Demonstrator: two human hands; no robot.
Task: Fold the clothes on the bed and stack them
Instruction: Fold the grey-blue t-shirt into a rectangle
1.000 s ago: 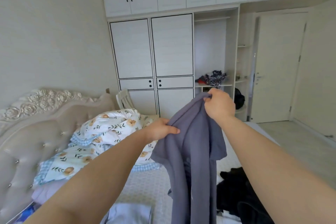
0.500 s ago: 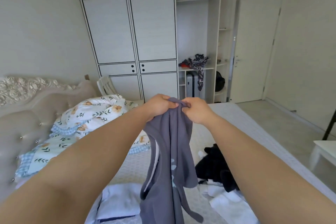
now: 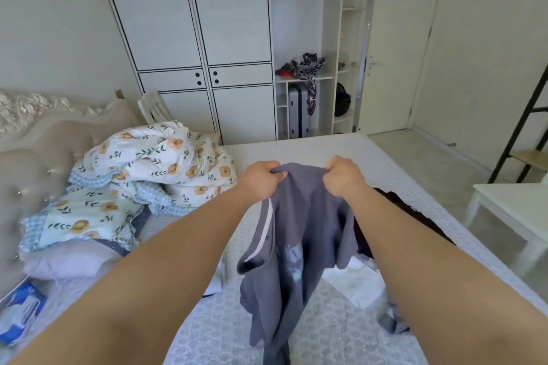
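Over the bed (image 3: 341, 154), head view: both hands are up, left hand (image 3: 261, 179) and right hand (image 3: 344, 176) each clenched on the top edge of a grey shirt (image 3: 308, 231) that hangs between them. Black garment (image 3: 397, 210) and white clothes (image 3: 355, 281) lie under it, floral duvet (image 3: 154, 163) heaped by the headboard (image 3: 44, 133).

Bed (image 3: 341, 332) with clothes and bedding strewn on it

Left of the left hand (image 3: 260, 179) lies a heaped floral quilt (image 3: 154, 163); a black garment (image 3: 406, 216) and white garment (image 3: 355, 284) lie under the right hand (image 3: 342, 176), on the patterned mattress cover.
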